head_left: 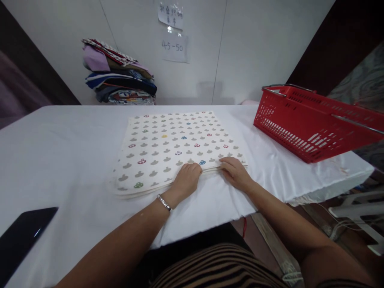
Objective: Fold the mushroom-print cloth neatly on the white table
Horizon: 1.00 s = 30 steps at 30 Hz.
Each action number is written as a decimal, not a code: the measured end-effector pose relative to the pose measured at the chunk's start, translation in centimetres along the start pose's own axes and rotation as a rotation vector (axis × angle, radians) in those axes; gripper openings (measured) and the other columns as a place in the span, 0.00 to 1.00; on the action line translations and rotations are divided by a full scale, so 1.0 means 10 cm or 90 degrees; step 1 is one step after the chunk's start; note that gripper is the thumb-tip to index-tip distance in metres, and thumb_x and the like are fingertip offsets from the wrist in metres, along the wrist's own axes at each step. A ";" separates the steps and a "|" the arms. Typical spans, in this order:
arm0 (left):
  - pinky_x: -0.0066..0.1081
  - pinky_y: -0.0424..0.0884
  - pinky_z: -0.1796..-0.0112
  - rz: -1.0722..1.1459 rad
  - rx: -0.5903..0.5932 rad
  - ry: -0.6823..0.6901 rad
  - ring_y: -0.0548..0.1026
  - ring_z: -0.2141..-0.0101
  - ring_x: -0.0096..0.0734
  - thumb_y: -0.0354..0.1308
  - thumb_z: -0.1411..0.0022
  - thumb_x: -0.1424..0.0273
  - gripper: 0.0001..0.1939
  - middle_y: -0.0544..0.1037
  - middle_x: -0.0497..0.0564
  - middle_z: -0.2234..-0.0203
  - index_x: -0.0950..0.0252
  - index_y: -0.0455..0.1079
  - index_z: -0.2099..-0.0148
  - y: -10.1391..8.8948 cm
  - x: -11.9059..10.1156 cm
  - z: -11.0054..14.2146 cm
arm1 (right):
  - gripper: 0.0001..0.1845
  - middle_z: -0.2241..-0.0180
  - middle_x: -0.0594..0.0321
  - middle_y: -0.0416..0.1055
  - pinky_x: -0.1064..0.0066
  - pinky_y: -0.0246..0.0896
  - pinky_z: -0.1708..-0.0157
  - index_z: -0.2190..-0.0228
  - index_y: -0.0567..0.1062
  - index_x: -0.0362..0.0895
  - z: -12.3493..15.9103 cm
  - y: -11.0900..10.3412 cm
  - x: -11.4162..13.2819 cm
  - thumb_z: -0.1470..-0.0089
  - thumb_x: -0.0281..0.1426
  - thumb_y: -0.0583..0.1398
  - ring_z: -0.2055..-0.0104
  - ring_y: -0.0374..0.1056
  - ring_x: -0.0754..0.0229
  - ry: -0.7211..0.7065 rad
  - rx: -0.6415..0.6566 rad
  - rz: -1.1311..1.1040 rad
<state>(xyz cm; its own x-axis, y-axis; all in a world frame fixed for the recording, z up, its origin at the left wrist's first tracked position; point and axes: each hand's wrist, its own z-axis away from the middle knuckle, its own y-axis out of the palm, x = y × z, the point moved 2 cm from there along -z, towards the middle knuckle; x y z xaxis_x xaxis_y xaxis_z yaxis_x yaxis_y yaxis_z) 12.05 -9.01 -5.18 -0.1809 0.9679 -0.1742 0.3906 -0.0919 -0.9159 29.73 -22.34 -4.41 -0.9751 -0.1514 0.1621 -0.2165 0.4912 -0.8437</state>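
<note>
Head view, cloth: 1 folded patterned cloth point(172, 150) lies flat mid-table on the white tablecloth point(75, 148).
Left hand point(187, 179): fingers curled nearly closed, holding the cloth's near edge.
Right hand point(236, 174): fingers partly bent, gripping that edge near its right corner.
Red basket point(315, 124): on the table, right.
Fabric stack point(120, 76): beyond the far edge, left.
Dark flat device point(24, 236): near left.

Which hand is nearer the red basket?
Right. The right hand touches the cloth, left of the red basket; the left hand touches it farther left.
</note>
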 end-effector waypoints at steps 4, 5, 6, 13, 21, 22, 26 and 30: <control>0.35 0.63 0.63 -0.017 -0.008 0.011 0.66 0.66 0.33 0.43 0.40 0.82 0.10 0.69 0.51 0.69 0.65 0.62 0.65 0.00 -0.01 0.00 | 0.08 0.53 0.53 0.68 0.57 0.58 0.53 0.64 0.70 0.45 -0.01 0.04 -0.01 0.41 0.30 0.52 0.50 0.62 0.53 0.007 -0.005 0.035; 0.35 0.63 0.62 -0.022 -0.008 0.013 0.67 0.66 0.33 0.43 0.39 0.82 0.10 0.69 0.52 0.68 0.65 0.62 0.65 0.00 -0.01 0.01 | 0.08 0.54 0.54 0.68 0.57 0.59 0.54 0.64 0.71 0.46 -0.01 0.05 -0.01 0.41 0.30 0.52 0.50 0.62 0.53 0.008 -0.006 0.041; 0.35 0.63 0.62 -0.027 -0.008 0.016 0.67 0.65 0.33 0.43 0.39 0.82 0.10 0.70 0.52 0.67 0.65 0.63 0.65 0.00 -0.01 0.01 | 0.08 0.54 0.54 0.68 0.56 0.59 0.54 0.65 0.71 0.46 -0.01 0.05 -0.02 0.40 0.30 0.52 0.50 0.62 0.52 0.007 -0.010 0.044; 0.36 0.63 0.57 -0.098 -0.047 0.060 0.66 0.56 0.36 0.45 0.40 0.83 0.11 0.69 0.55 0.54 0.67 0.65 0.62 -0.03 -0.04 0.04 | 0.08 0.56 0.55 0.70 0.59 0.59 0.55 0.65 0.70 0.45 0.01 0.04 0.01 0.40 0.27 0.51 0.51 0.63 0.54 -0.009 -0.040 0.030; 0.36 0.62 0.58 -0.150 -0.050 0.098 0.66 0.58 0.36 0.45 0.42 0.85 0.12 0.70 0.55 0.57 0.66 0.66 0.63 -0.10 -0.09 0.04 | 0.09 0.63 0.56 0.72 0.63 0.58 0.61 0.65 0.71 0.44 0.01 0.02 0.03 0.40 0.28 0.51 0.60 0.65 0.56 -0.012 -0.031 0.055; 0.36 0.62 0.59 -0.150 -0.048 0.104 0.66 0.59 0.36 0.45 0.42 0.85 0.12 0.70 0.55 0.58 0.66 0.66 0.63 -0.10 -0.09 0.04 | 0.09 0.63 0.56 0.72 0.63 0.57 0.61 0.65 0.71 0.44 0.01 0.02 0.03 0.40 0.28 0.51 0.60 0.65 0.56 -0.011 -0.025 0.056; 0.36 0.62 0.62 -0.149 -0.033 0.109 0.66 0.64 0.35 0.45 0.43 0.86 0.12 0.71 0.54 0.65 0.67 0.65 0.65 -0.07 -0.07 0.03 | 0.09 0.63 0.56 0.73 0.64 0.56 0.61 0.64 0.71 0.43 0.04 0.06 0.01 0.39 0.28 0.50 0.61 0.65 0.56 0.006 0.015 0.069; 0.35 0.61 0.63 -0.157 -0.020 0.098 0.65 0.67 0.34 0.45 0.44 0.87 0.13 0.70 0.52 0.68 0.67 0.65 0.66 -0.03 -0.06 0.03 | 0.09 0.66 0.57 0.72 0.65 0.55 0.62 0.65 0.70 0.43 0.04 0.09 -0.01 0.39 0.28 0.50 0.63 0.64 0.56 0.020 0.039 0.084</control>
<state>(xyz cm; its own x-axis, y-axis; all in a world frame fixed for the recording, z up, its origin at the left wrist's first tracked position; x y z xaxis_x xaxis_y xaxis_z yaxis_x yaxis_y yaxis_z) 11.76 -9.60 -4.90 -0.1355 0.9845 0.1114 0.3808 0.1556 -0.9115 29.64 -22.26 -5.40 -0.9962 -0.0609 0.0628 -0.0836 0.4513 -0.8884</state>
